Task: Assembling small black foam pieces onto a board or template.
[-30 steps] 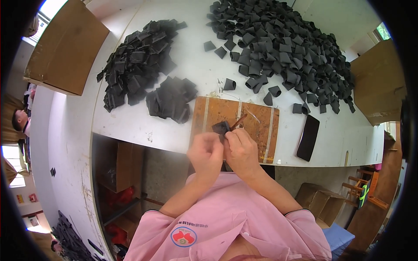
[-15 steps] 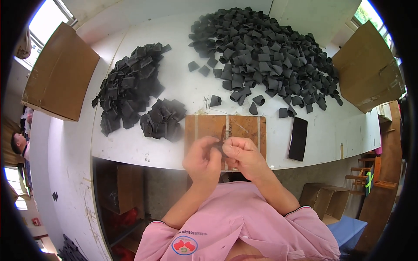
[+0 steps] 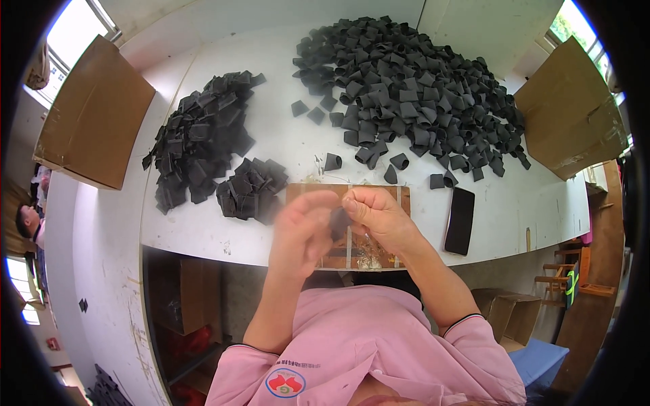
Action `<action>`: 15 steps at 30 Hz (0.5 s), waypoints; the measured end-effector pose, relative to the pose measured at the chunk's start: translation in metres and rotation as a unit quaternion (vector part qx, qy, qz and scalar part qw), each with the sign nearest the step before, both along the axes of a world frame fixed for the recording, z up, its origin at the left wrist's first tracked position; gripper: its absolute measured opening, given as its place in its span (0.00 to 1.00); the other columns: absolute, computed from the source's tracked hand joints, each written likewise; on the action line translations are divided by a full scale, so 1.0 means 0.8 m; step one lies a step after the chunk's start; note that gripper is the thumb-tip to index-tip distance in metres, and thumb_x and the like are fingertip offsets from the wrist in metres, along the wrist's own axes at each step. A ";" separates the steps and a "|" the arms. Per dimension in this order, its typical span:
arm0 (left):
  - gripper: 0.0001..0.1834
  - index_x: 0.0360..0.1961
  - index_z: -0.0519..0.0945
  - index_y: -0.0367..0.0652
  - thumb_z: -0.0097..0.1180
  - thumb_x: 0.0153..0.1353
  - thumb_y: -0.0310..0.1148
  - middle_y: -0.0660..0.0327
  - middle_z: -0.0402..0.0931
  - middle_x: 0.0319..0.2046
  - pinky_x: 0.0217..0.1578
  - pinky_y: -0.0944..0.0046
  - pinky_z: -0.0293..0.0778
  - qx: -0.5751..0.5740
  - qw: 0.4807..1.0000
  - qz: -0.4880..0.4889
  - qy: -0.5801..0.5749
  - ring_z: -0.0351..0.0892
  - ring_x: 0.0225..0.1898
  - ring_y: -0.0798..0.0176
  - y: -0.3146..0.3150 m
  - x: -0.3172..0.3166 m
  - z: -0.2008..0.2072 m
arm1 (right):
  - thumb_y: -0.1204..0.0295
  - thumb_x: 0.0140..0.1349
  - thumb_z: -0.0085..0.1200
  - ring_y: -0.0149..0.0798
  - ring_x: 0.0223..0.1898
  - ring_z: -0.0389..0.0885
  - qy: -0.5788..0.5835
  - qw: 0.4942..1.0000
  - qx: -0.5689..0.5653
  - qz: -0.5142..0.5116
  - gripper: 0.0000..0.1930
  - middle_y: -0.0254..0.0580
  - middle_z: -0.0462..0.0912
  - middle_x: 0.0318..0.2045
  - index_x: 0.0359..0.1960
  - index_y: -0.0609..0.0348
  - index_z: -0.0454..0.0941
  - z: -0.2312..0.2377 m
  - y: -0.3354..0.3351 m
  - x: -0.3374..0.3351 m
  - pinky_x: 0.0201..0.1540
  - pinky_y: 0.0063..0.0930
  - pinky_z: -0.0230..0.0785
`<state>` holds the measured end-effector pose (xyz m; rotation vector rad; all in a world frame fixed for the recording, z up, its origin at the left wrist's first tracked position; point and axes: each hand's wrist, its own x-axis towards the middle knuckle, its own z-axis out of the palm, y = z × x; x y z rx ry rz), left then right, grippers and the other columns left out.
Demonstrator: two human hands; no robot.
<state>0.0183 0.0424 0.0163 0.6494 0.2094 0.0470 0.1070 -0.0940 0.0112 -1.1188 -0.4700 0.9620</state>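
Note:
Above the wooden board (image 3: 296,197), my right hand (image 3: 379,215) is closed in a pinch, thumb against fingers. A small black fabric piece (image 3: 340,223) hangs at its fingertips, partly hidden between the hands. My left hand (image 3: 302,227) is beside the piece, on its left. It is smeared by motion, so I cannot tell whether its fingers touch the piece. Just left of the board lies a small heap of flat black pieces (image 3: 247,191). A few short black fabric tubes (image 3: 332,162) lie beyond the board.
A large pile of black tubes (image 3: 413,88) covers the far right of the white table (image 3: 271,101). Another heap of flat black pieces (image 3: 203,135) lies at left. A black phone (image 3: 460,221) rests right of the board. Cardboard boxes (image 3: 95,111) stand at both sides.
My left hand has risen and turned more upright, now blurred. My right hand has moved slightly up and right. More of the black fabric piece shows between them.

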 end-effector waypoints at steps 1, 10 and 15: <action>0.16 0.45 0.67 0.30 0.44 0.53 0.20 0.60 0.73 0.24 0.07 0.81 0.50 0.159 0.985 0.065 0.024 0.58 0.08 0.79 -0.004 0.002 0.006 | 0.65 0.61 0.47 0.21 0.20 0.60 -0.037 0.998 -0.026 -0.032 0.11 0.23 0.63 0.16 0.25 0.58 0.69 0.002 -0.001 -0.001 0.22 0.14 0.54; 0.06 0.32 0.74 0.34 0.51 0.50 0.18 0.57 0.75 0.33 0.37 0.68 0.68 0.488 0.831 0.204 -0.174 0.73 0.35 0.65 -0.012 0.013 0.010 | 0.63 0.45 0.61 0.37 0.28 0.72 -0.502 0.822 -0.067 -0.261 0.19 0.41 0.72 0.31 0.36 0.61 0.72 0.025 -0.005 -0.028 0.27 0.27 0.67; 0.05 0.32 0.74 0.33 0.50 0.52 0.19 0.57 0.74 0.36 0.38 0.71 0.67 0.376 0.873 0.275 -0.142 0.72 0.37 0.68 -0.018 0.010 0.016 | 0.65 0.40 0.63 0.41 0.29 0.73 -0.612 0.738 -0.074 -0.274 0.19 0.41 0.73 0.28 0.32 0.62 0.73 0.033 0.008 -0.031 0.27 0.29 0.68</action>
